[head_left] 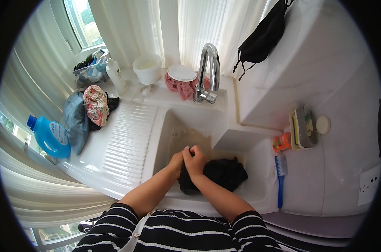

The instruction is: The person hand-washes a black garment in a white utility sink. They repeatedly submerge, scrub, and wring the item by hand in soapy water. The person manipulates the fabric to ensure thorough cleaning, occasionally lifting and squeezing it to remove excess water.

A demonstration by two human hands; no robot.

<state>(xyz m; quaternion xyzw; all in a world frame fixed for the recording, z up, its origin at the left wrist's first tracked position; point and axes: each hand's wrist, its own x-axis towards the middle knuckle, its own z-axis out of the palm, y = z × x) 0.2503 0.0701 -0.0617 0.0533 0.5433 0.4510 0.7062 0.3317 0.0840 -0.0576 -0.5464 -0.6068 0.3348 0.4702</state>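
My two hands meet over the basin of a white sink (159, 140). My left hand (177, 162) is closed, its fingers mostly hidden beside the other hand. Right against it, my right hand (195, 161) is curled into a fist. A wet-looking black cloth (226, 174) lies bunched in the basin, and its dark folds run up beneath both hands, which grip it; the gripped part itself is covered by my fingers. Murky water (191, 138) shows in the basin beyond my hands.
A chrome faucet (209, 69) rises behind the basin. To the left are a ribbed washboard (129, 140), a blue detergent bottle (50, 136) and piled clothes (96, 105). On the right ledge lie a blue-handled brush (280, 178), an orange packet (281, 142) and a soap box (304, 128).
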